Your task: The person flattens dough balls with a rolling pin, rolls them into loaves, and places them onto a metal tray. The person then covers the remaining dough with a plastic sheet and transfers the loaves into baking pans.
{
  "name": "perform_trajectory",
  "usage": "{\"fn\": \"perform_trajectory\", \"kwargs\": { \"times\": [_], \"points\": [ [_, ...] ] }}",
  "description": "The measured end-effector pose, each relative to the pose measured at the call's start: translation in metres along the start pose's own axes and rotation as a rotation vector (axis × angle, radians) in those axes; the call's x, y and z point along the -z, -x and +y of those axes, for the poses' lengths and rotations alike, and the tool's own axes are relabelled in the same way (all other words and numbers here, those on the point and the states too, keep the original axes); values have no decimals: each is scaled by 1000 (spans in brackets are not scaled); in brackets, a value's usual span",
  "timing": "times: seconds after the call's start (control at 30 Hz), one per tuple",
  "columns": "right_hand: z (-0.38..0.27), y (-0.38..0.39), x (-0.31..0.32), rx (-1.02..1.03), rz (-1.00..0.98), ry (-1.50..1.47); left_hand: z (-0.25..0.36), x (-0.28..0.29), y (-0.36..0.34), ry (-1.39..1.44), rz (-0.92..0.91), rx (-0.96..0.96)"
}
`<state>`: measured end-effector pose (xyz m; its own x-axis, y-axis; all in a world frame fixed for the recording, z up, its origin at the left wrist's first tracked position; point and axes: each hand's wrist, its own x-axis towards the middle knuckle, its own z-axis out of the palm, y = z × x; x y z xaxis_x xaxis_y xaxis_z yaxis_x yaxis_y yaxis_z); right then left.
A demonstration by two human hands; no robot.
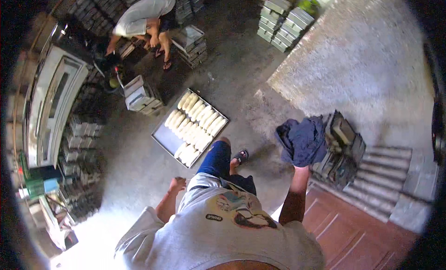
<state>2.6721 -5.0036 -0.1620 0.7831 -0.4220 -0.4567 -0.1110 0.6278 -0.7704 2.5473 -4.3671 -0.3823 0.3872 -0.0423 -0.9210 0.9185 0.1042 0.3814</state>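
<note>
My right hand (301, 168) is out to the right with a crumpled dark blue cloth (301, 139) over it, and the cloth hides its fingers. Right beside the cloth stands a stack of dark metal tins (344, 151). At my left side, my left hand (177, 184) hangs low with its fingers curled in and nothing visible in them. On the floor ahead of my legs lies a rectangular metal tray (163, 139). Rows of pale, elongated dough pieces (190, 126) fill most of it, leaving its left part bare. Neither hand touches the tray.
Another person (146, 14) bends over at the far left, near more stacked tins (141, 96) and a box-like stack (190, 42). A white panelled cabinet (55, 98) lines the left. Further tins (283, 24) stand at the back, beside a raised concrete slab (353, 61). A reddish-brown door (344, 233) is at lower right.
</note>
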Motion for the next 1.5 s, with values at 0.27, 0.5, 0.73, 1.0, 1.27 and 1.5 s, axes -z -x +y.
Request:
{"fn": "perform_trajectory", "kwargs": {
  "times": [0.27,0.5,0.73,1.0,1.27,1.5],
  "points": [
    [-15,-155,-69,-194,-138,122,96,-238,-75,-314,-62,161],
    [-11,-256,-103,-493,-202,372,316,-407,-66,-219,-181,-334],
    [168,-420,-75,-929,-409,737,283,-472,-239,613,-222,-433],
    [350,-604,-54,-584,-1408,1810,186,-480,-488,1015,-74,-177],
    [463,-824,-44,-943,-1180,1700,91,-432,-730,-694,-290,-450],
    [579,-944,-145,-296,-1349,1683,298,-367,-839,-685,-22,-495]
  ]
}}
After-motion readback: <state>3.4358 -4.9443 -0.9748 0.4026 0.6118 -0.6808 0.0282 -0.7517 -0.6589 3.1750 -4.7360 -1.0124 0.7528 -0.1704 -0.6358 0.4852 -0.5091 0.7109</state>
